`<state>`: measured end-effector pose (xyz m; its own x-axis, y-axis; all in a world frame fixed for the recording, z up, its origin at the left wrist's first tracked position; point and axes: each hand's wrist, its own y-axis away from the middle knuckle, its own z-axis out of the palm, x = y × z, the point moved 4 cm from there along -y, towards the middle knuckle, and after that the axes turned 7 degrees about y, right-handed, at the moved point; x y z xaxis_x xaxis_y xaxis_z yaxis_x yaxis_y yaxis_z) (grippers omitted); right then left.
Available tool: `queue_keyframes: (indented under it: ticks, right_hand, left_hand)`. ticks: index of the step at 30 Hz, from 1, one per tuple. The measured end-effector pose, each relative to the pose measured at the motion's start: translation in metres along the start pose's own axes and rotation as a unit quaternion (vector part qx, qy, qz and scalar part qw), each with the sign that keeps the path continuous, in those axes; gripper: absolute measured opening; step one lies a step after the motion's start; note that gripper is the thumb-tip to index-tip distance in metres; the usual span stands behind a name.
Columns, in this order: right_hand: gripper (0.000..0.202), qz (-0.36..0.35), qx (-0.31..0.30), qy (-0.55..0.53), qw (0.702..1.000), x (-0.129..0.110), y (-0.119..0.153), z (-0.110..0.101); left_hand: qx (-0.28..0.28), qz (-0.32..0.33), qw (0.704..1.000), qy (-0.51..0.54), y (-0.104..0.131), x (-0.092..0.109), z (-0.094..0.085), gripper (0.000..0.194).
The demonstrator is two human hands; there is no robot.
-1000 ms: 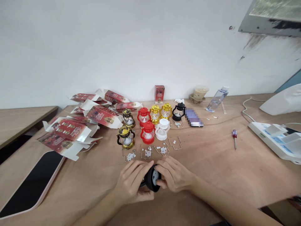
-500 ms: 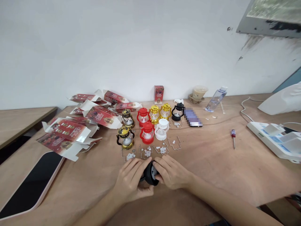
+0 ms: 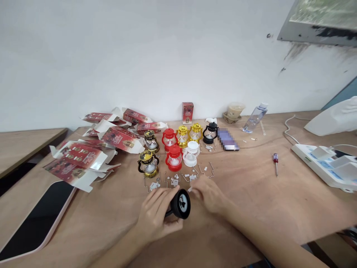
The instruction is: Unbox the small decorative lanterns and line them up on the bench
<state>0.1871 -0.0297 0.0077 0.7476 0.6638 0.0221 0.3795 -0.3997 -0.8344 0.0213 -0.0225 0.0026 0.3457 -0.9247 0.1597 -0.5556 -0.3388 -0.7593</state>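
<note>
My left hand [image 3: 156,216] is closed round a small black lantern [image 3: 175,207], tipped on its side with its round base turned to the right. The base shows a pale inside with a dark opening. To its right, my right hand [image 3: 210,195], a little blurred, pinches a small white piece [image 3: 190,189] and is apart from the lantern. Just beyond both hands lie bent wire handles [image 3: 206,170] and small white plastic parts [image 3: 174,182]. Behind them stand a white lantern [image 3: 191,154], a red lantern [image 3: 174,159] and a black-and-gold lantern [image 3: 148,164].
More lanterns stand in a back row, with a black one [image 3: 210,133] beside a phone [image 3: 228,140]. Unfolded red boxes [image 3: 119,137] pile up at left, near a dark tablet-like device [image 3: 30,219]. A screwdriver [image 3: 276,162], power strip [image 3: 323,163] and bottle [image 3: 255,118] are at right.
My right hand has drawn away from the lantern's base to the right with a small white piece in its fingers. The base now shows an open inside. My left hand keeps its hold.
</note>
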Motion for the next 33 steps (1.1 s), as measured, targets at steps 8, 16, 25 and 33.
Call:
queue_keyframes:
  ticks: [8, 16, 25, 33]
  right_hand:
    - [0.023, 0.15, -0.172, 0.288, 0.93, 0.074, 0.024, 0.008]
    - [0.012, 0.171, -0.15, 0.215, 0.95, 0.059, 0.02, 0.01]
    - [0.006, 0.043, 0.009, -0.105, 0.993, -0.019, -0.006, -0.009]
    - [0.004, 0.022, 0.004, -0.057, 0.998, -0.02, -0.005, -0.007]
  left_hand:
    - [0.042, -0.057, 0.996, 0.046, 0.009, -0.014, -0.003, 0.055]
    - [0.048, -0.088, 0.99, 0.1, 0.009, -0.016, -0.003, 0.058]
    - [0.014, -0.018, 0.998, 0.051, 0.005, -0.008, -0.001, 0.062]
    - [-0.016, -0.015, 0.999, 0.037, 0.005, -0.006, 0.003, 0.061]
